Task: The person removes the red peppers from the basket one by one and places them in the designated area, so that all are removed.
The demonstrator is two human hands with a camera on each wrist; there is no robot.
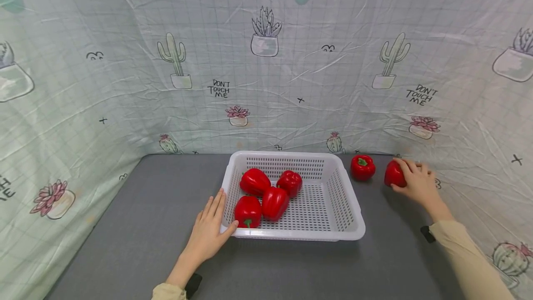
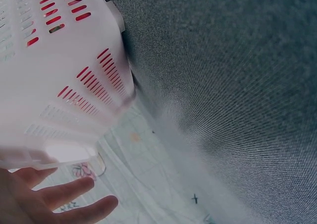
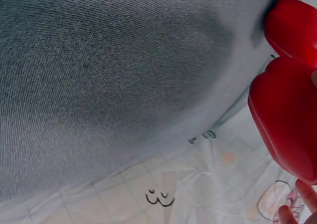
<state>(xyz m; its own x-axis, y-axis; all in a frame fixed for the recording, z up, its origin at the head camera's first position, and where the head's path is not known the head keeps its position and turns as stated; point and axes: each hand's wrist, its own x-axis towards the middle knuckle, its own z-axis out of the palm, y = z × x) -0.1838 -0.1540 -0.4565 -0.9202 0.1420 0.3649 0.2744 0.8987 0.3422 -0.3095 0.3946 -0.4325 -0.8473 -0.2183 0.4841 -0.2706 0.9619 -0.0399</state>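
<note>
A white perforated plastic basket (image 1: 291, 235) stands on the grey table with several red bell peppers (image 1: 275, 203) in its left half. My left hand (image 1: 207, 233) rests on the basket's front left corner, fingers straight along the left rim; in the left wrist view its fingers (image 2: 74, 194) show beside the basket wall (image 2: 59, 95). Off to the right, my right hand (image 1: 421, 184) grips a red bell pepper (image 1: 394, 174), fingers over its top and thumb at the near side. The right wrist view shows this pepper (image 3: 285, 115) apart from the table surface.
Another red bell pepper (image 1: 362, 168) sits stem up on the table, between the basket and my right hand. A cloth with cactus prints (image 1: 291, 73) hangs behind and along both sides of the grey table (image 1: 175, 189).
</note>
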